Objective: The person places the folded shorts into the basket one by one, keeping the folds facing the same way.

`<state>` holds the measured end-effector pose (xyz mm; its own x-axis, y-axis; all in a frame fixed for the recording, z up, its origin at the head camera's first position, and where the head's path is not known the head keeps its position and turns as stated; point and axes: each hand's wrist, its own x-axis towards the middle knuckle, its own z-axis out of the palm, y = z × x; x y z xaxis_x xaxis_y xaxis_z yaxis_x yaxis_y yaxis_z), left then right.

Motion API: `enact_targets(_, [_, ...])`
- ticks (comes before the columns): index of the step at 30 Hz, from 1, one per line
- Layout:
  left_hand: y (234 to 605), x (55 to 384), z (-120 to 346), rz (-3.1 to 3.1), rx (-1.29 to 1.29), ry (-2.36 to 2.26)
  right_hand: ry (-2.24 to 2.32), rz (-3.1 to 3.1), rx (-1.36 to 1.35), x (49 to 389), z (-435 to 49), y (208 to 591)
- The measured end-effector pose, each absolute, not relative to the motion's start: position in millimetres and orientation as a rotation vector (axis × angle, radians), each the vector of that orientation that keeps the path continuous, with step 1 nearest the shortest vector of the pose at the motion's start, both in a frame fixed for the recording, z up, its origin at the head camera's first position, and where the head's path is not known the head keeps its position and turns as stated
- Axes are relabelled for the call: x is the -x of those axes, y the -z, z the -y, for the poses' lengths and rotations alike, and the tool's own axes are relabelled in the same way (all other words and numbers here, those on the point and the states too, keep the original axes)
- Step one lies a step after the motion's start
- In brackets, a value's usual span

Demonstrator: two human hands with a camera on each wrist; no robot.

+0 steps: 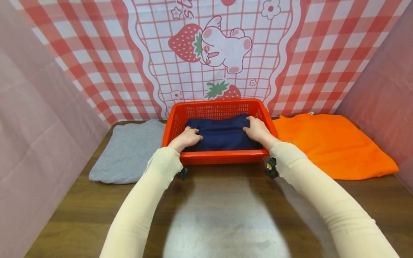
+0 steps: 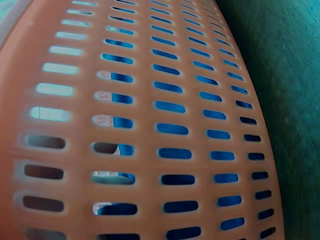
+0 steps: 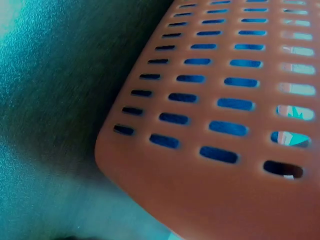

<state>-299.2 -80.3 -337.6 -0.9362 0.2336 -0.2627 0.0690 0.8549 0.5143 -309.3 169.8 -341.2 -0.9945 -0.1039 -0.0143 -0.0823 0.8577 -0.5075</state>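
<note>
A folded navy blue cloth (image 1: 222, 138) lies inside a red plastic basket (image 1: 222, 157) with slotted walls. My left hand (image 1: 187, 138) reaches over the front left of the rim and grips the cloth's left side, thumb on top. On the opposite side, my right hand (image 1: 258, 129) holds the cloth near its far right corner. Some fingertips are hidden against the fabric. Both wrist views show only the basket's outer wall (image 2: 145, 140), with the cloth (image 3: 227, 127) showing blue through the slots; neither hand appears there.
Left of the basket lies a folded grey cloth (image 1: 129, 154) on the wooden table (image 1: 222, 215). A folded orange cloth (image 1: 335, 147) lies to its right. Behind hangs a red-and-white checked curtain (image 1: 155, 71), and pink fabric walls (image 1: 42, 107) enclose both sides.
</note>
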Motion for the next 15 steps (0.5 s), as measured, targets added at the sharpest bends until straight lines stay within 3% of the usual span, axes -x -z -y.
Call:
enact_targets(6, [336, 293, 80, -2.818, -0.220, -0.734, 0.745, -3.117, 0.324, 303, -170, 337])
enact_targets(11, [330, 290, 75, -2.886, -0.541, -0.409, 0.357, -3.107, 0.815, 299, -172, 328])
enact_targets(15, [330, 291, 73, -2.766, -0.641, -0.243, 0.176, -2.925, 0.948, 298, -175, 330])
